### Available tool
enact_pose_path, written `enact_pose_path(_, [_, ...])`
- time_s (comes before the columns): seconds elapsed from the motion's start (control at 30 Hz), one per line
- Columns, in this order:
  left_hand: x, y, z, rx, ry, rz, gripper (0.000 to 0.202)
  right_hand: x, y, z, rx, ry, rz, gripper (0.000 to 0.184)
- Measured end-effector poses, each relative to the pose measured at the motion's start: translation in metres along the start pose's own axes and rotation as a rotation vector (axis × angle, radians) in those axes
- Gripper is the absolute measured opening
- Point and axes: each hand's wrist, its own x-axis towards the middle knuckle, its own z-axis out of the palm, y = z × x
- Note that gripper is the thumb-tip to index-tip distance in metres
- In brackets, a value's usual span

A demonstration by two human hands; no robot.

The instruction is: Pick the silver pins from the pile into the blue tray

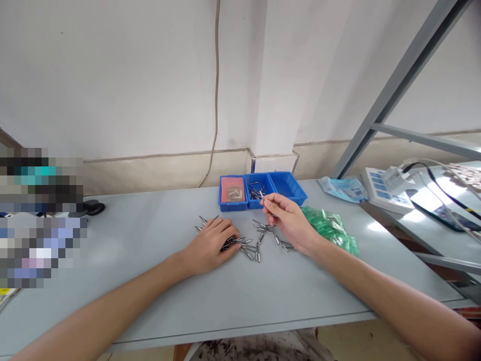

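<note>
My left hand (214, 244) rests palm down on a pile of thin metal pins (230, 242), its fingers spread a little and covering part of the pile. Pinched between the thumb and fingertips of my right hand (284, 216) is a small metal pin (262, 196), held just in front of the middle blue bin. Loose pins (264, 228) lie scattered on the table between my hands. More dark pins lie inside the middle blue bin (255, 204). My right hand's lower fingers are curled, partly out of sight.
The left blue bin (233, 206) holds a pink card and a small clear bag; the right blue bin (287, 186) adjoins it. Green plastic wrap (332, 228), a blue packet (343, 189) and a white power strip (387, 190) lie rightward. A metal frame (376, 118) rises there. A blurred person is at left.
</note>
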Motion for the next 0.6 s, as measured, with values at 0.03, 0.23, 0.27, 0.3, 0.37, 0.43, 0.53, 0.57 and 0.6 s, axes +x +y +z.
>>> enact_pose_path(0.03, [0.0000,-0.0002,0.0002,-0.002,-0.001,0.001,0.011,0.0004,0.0007,-0.0004,-0.022,0.007,-0.004,0.029])
enact_pose_path(0.23, [0.0001,-0.0018,0.0014,-0.006,0.001,0.006,0.013,0.0016,0.0037,-0.0012,-0.078,0.020,-0.020,0.028])
enact_pose_path(0.27, [0.0002,-0.0018,0.0013,-0.007,-0.002,0.004,0.013,0.0014,0.0036,-0.0010,-0.093,0.020,-0.026,0.027])
enact_pose_path(0.3, [0.0003,-0.0017,0.0012,-0.008,-0.004,0.002,0.013,0.0012,0.0033,-0.0007,-0.112,0.021,-0.037,0.027])
enact_pose_path(0.37, [0.0002,-0.0012,0.0008,-0.013,-0.007,0.000,0.013,0.0009,0.0028,-0.0005,-0.175,0.032,-0.070,0.026])
enact_pose_path(0.43, [0.0000,-0.0009,0.0005,-0.020,-0.009,-0.001,0.013,0.0013,0.0030,-0.0011,-0.271,0.051,-0.124,0.025])
enact_pose_path(0.53, [0.0000,-0.0009,0.0003,-0.021,-0.011,-0.005,0.013,0.0031,0.0054,-0.0031,-0.385,0.062,-0.215,0.022])
enact_pose_path(0.57, [0.0000,-0.0011,0.0003,-0.020,-0.010,-0.005,0.013,0.0036,0.0065,-0.0036,-0.404,0.061,-0.239,0.022])
enact_pose_path(0.6, [0.0001,-0.0013,0.0004,-0.020,-0.011,-0.005,0.013,0.0037,0.0076,-0.0039,-0.420,0.062,-0.263,0.021])
